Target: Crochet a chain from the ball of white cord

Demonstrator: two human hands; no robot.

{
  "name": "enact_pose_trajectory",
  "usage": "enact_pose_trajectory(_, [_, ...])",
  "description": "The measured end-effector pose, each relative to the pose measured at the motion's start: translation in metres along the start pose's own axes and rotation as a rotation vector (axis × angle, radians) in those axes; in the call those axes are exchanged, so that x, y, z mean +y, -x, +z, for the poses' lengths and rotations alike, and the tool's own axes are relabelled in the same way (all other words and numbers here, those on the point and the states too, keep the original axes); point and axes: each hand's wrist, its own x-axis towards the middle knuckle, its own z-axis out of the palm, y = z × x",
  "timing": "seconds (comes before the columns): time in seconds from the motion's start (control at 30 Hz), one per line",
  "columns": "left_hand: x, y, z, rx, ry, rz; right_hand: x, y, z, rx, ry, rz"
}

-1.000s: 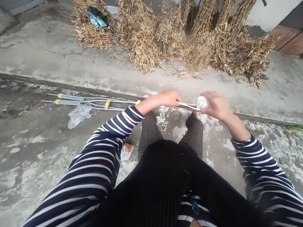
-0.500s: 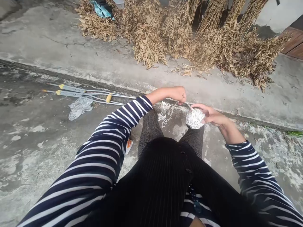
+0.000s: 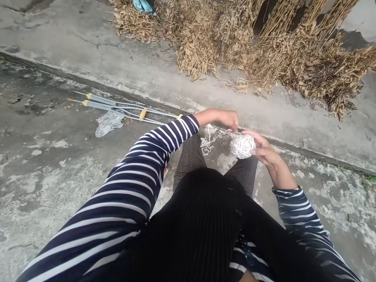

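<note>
Seen from above, a person in a striped top holds a ball of white cord [image 3: 242, 145] in the air over the right knee, ahead of the body. The ball is nearly round, with no clear long axis; its wraps cross in several directions, and its upper left side faces the left hand [image 3: 228, 118]. That hand is curled into a fist and seems to pinch the white cord there, though the fingertips are turned away and hard to make out. The right hand [image 3: 264, 150] is half open, cupped around the ball's right side, fingers over the top and thumb on the near side.

Below, between the grey trousers [image 3: 190, 156], a loose tangle of cord [image 3: 206, 147] trails lengthwise along the ground. To the left, a pair of crutches [image 3: 143, 114] lies roughly along a concrete ledge [image 3: 117, 64], beside a clear plastic bag [image 3: 109, 123]; the left sleeve [image 3: 141, 168] covers their near end. Dried plants [image 3: 199, 43] are heaped across the ledge.
</note>
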Motion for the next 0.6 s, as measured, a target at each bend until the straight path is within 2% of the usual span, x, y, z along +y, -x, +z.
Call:
enact_pose_trajectory(0.03, [-0.004, 0.0, 0.006, 0.06, 0.014, 0.012, 0.0, 0.001, 0.0, 0.011, -0.001, 0.003])
enact_pose_trajectory(0.1, [-0.011, 0.002, 0.022, 0.256, 0.069, 0.04, -0.001, 0.004, 0.001, 0.047, 0.004, 0.013])
enact_pose_trajectory(0.17, [-0.013, 0.008, 0.043, 0.474, 0.196, 0.083, -0.003, 0.007, 0.001, 0.087, 0.004, 0.034])
enact_pose_trajectory(0.2, [-0.013, 0.011, 0.055, 0.544, 0.287, 0.111, -0.004, 0.008, 0.001, 0.1, 0.0, 0.05])
enact_pose_trajectory(0.23, [-0.013, 0.013, 0.066, 0.577, 0.384, 0.137, -0.004, 0.009, 0.002, 0.108, -0.004, 0.066])
enact_pose_trajectory(0.3, [-0.01, 0.016, 0.085, 0.571, 0.549, 0.17, -0.005, 0.009, 0.003, 0.103, -0.007, 0.085])
enact_pose_trajectory(0.4, [-0.005, 0.016, 0.101, 0.568, 0.622, 0.196, -0.005, 0.006, 0.005, 0.078, -0.011, 0.071])
enact_pose_trajectory(0.47, [-0.001, 0.017, 0.104, 0.605, 0.553, 0.21, -0.004, 0.005, 0.006, 0.079, -0.044, 0.057])
enact_pose_trajectory(0.6, [0.006, 0.023, 0.105, 0.67, 0.252, 0.229, -0.004, 0.008, 0.008, 0.117, -0.129, 0.084])
